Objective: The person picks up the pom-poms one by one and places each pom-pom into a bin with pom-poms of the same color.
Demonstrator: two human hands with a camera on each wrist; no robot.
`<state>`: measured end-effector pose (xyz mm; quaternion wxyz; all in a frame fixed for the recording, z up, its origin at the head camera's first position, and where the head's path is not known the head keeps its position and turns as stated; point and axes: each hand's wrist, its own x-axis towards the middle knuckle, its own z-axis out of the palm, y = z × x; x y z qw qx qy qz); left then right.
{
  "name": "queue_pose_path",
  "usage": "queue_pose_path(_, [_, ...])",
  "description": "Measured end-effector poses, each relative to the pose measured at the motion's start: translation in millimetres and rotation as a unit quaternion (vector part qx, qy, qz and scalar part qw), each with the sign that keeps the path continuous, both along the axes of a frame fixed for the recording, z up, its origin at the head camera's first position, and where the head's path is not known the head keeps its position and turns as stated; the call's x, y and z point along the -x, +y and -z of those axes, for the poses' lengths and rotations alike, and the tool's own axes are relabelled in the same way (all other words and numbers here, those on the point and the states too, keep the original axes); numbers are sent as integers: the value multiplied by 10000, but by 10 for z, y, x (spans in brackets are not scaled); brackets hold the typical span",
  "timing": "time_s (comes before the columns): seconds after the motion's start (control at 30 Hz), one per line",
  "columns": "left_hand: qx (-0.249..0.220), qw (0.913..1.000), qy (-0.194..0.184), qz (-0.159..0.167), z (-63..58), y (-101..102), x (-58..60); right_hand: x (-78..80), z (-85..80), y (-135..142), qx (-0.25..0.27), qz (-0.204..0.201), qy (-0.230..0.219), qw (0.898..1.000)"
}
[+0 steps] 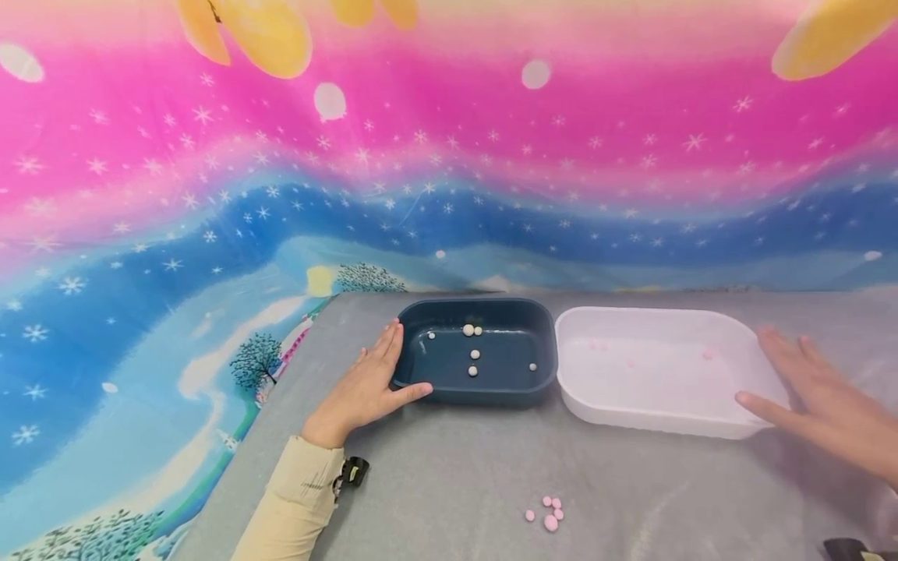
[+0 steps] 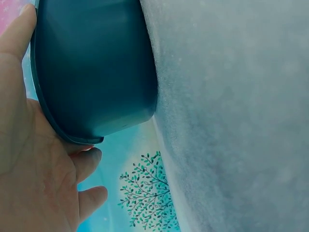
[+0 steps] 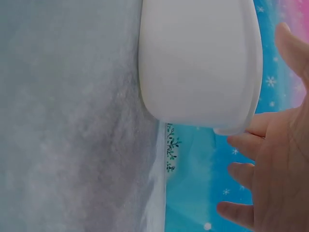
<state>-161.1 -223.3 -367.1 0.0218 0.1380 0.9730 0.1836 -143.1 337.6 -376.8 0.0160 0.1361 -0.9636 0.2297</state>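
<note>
A dark blue plastic basin (image 1: 459, 396) with several small white balls (image 1: 475, 354) inside sits on the grey cloth. At its left end my left hand (image 1: 372, 378) rests against the rim, fingers extended and thumb over the near corner. The left wrist view shows the basin's outer wall (image 2: 96, 67) beside the palm. Right of it stands a white basin (image 1: 652, 417), nearly touching it, with a few pale pink balls (image 1: 708, 354) in it. My right hand (image 1: 821, 397) is at its right end, fingers spread by the rim; whether it touches is unclear.
Several pink balls (image 1: 551, 523) lie in a loose group on the grey cloth (image 1: 449, 475) in front of the basins. Behind the table hangs a colourful printed backdrop (image 1: 449, 156) with snowflakes. It also runs down along the table's left edge.
</note>
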Motion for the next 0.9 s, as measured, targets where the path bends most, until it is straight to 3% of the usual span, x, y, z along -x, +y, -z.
queue_pose_path(0.5, [26, 10000, 75, 47, -24, 20, -19, 13, 1, -43, -303, 60, -486, 9983])
queue_pose_path(0.73, [-18, 9993, 274, 252, -42, 1, -38, -1, -36, -81, -376, 115, -707, 9967])
queue_pose_path(0.9, [12, 9980, 477, 408, -82, 9, -41, 7, 7, -68, -399, 75, -616, 9973])
